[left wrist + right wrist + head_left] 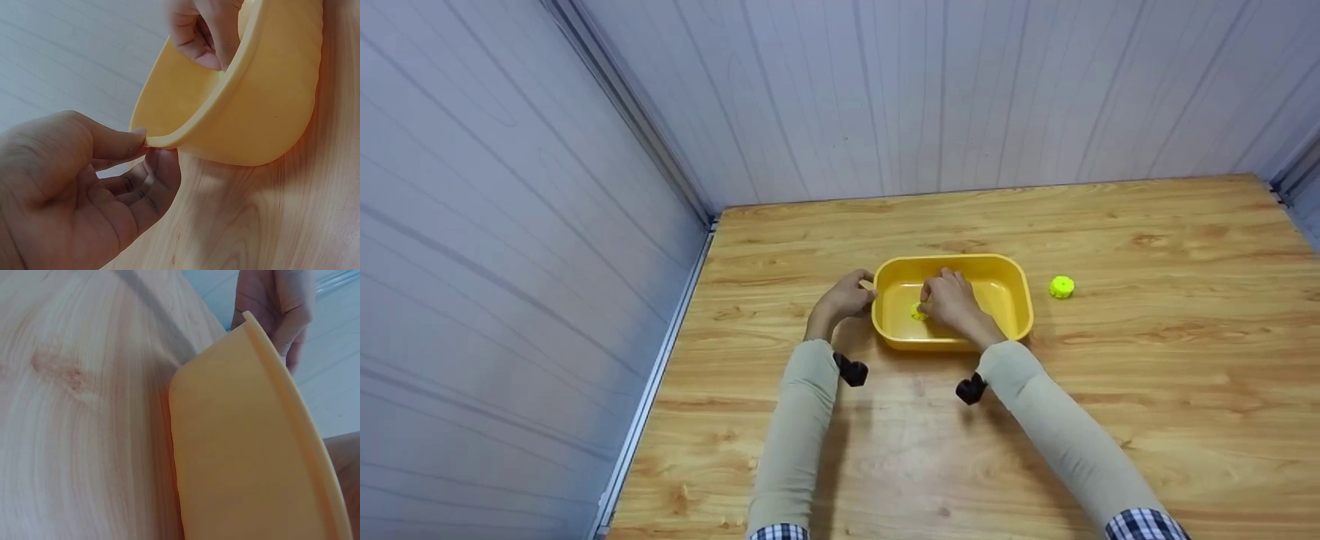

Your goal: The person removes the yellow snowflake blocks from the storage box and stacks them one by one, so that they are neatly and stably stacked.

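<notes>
A yellow plastic basin (1017, 300) with rounded corners stands on the wooden table. The left hand (846, 298) pinches its left rim between thumb and fingers, clearest in the left wrist view. Inside the basin, the right hand (952, 301) reaches down with curled fingers and pinches a small fluorescent yellow-green piece (917, 312) near the basin floor. Those fingers cover part of the piece, and only a sliver of it shows in the left wrist view. In the right wrist view, the basin's outer wall (236, 433) hides most of the right hand.
A second fluorescent yellow-green piece (1062, 287), short and round with a notched edge, lies on the table (1177, 375) right of the basin. Pale panelled walls (900, 97) border the table at the back and left. Black wrist devices (853, 371) hang below both sleeves.
</notes>
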The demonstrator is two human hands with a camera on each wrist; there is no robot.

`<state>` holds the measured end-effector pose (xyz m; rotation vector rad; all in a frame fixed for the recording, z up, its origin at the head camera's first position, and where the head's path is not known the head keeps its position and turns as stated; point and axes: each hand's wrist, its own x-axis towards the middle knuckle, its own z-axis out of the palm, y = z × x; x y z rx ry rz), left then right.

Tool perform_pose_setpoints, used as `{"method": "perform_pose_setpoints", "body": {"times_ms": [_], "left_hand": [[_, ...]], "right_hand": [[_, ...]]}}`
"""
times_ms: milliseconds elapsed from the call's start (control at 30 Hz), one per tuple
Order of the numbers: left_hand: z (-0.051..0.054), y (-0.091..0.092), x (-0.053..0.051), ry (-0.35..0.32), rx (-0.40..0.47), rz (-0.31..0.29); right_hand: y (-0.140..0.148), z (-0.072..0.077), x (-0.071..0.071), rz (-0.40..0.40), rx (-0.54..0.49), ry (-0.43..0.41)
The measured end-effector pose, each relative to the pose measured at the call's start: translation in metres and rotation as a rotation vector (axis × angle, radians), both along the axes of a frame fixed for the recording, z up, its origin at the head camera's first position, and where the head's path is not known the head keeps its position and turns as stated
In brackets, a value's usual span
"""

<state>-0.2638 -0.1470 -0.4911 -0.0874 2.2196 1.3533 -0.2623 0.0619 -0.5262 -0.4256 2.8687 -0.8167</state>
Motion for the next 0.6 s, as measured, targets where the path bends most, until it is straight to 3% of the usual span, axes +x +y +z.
{"method": "perform_pose_setpoints", "body": {"times_ms": [600], "left_hand": [[0.001,0.000,0.000,-0.002,0.010,0.010]], "right_hand": [[0.020,0.012,0.008,-0.016,-0.212,0.011]]}}
